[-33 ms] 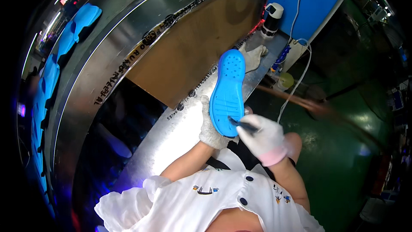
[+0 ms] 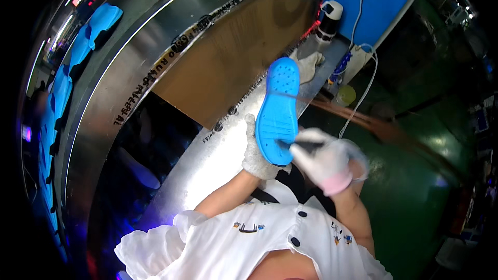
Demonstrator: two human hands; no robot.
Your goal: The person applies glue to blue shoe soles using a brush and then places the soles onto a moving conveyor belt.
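Note:
A blue shoe sole [image 2: 277, 111], with small holes at its far end and ridges nearer me, is held up over the metal table. My left hand [image 2: 255, 150], in a grey knit glove, grips its left side and near end; some fingers are hidden beneath. At the near right edge is my right hand [image 2: 324, 161], in a white glove with a pink cuff, smeared by motion. Its fingers close on a slim dark tool [image 2: 307, 147] whose end reaches the sole's near part; the tool's exact kind is too blurred to make out.
Shiny metal table [image 2: 181, 171] with a cardboard sheet [image 2: 233, 62] behind. Beyond the sole lie a pale glove [image 2: 309, 66] and a black-and-white bottle [image 2: 330, 18]. A white cable [image 2: 367, 91] hangs at right. Blue pieces [image 2: 61, 91] line a belt at far left. A blurred brown strip [image 2: 384, 127] crosses the right.
My right hand with the dark tool has shifted slightly right. The sole has moved a little right and away from me, my left hand still gripping it.

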